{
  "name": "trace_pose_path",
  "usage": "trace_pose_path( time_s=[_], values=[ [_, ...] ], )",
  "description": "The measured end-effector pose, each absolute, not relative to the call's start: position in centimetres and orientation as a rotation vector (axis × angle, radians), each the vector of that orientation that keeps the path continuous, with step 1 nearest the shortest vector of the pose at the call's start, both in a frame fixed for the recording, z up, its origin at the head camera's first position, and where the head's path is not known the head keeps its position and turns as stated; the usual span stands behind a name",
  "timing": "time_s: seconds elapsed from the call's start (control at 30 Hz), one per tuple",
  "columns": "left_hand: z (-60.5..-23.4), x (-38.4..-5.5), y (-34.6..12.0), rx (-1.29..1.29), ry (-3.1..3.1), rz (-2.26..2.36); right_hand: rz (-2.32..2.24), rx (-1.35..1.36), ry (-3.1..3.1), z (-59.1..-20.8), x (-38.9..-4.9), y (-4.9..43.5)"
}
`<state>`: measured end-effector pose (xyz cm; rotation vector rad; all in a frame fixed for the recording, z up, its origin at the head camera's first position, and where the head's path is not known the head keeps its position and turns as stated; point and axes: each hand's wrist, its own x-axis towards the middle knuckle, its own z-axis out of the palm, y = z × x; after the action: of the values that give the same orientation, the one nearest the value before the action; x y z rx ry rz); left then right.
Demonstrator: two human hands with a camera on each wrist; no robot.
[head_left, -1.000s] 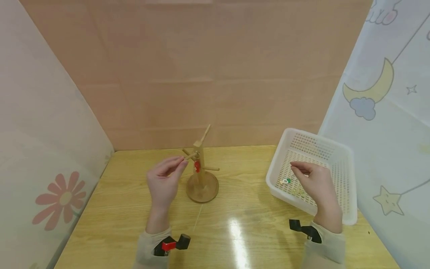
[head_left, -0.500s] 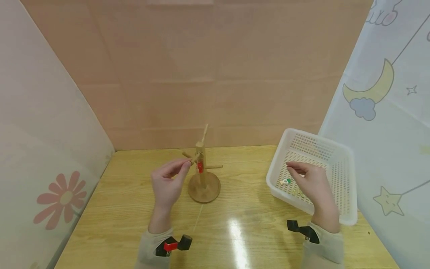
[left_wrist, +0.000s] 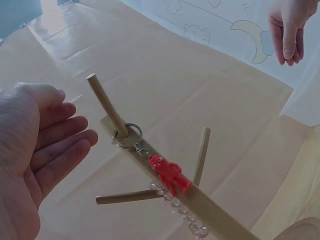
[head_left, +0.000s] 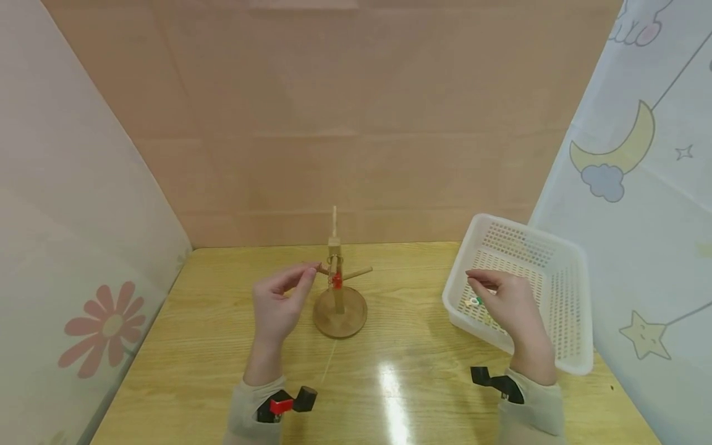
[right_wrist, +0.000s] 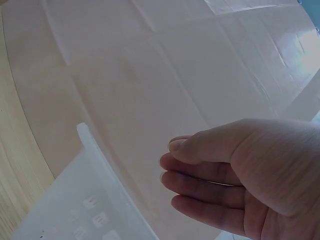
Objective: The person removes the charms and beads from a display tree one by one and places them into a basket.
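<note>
A wooden stand (head_left: 340,314) with a round base, an upright post and several slanting pegs stands left of centre. Over one peg (left_wrist: 106,102) hangs a metal ring (left_wrist: 135,129), from which dangle a red figure keychain (left_wrist: 170,173) and a string of clear beads (left_wrist: 185,215). My left hand (head_left: 278,303) is beside the pegs, its fingers loosely bent and holding nothing; the left wrist view shows a gap between them and the ringed peg. Over the white basket (head_left: 575,296) hovers my right hand (head_left: 508,300), fingers relaxed, thumb near the index finger, nothing between them.
Inside the basket lie small items (head_left: 474,301), white and green, partly behind the right hand. A brown-pink sheet (head_left: 356,123) closes off the table's back edge. Printed panels (head_left: 639,247) stand at both sides.
The stand has turned, so its pegs point in new directions and the ringed peg now faces forward. My left hand has let go of a peg. My right hand has drifted slightly left.
</note>
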<state>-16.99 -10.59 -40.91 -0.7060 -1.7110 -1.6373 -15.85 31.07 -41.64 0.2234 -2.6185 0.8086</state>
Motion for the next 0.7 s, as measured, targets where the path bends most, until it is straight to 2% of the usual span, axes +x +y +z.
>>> trace_pose_path(
  time_s=[0.47,0.7],
  values=[
    [-41.0,-17.4,-12.5,-0.248,-1.883,-1.703,0.821,0.33,-2.594,-41.6,-16.0,29.6],
    [-41.4,-17.7,-12.7,-0.168,-1.976,-1.793,0.847,0.384,-2.576,-41.5,-15.9,28.6]
  ],
)
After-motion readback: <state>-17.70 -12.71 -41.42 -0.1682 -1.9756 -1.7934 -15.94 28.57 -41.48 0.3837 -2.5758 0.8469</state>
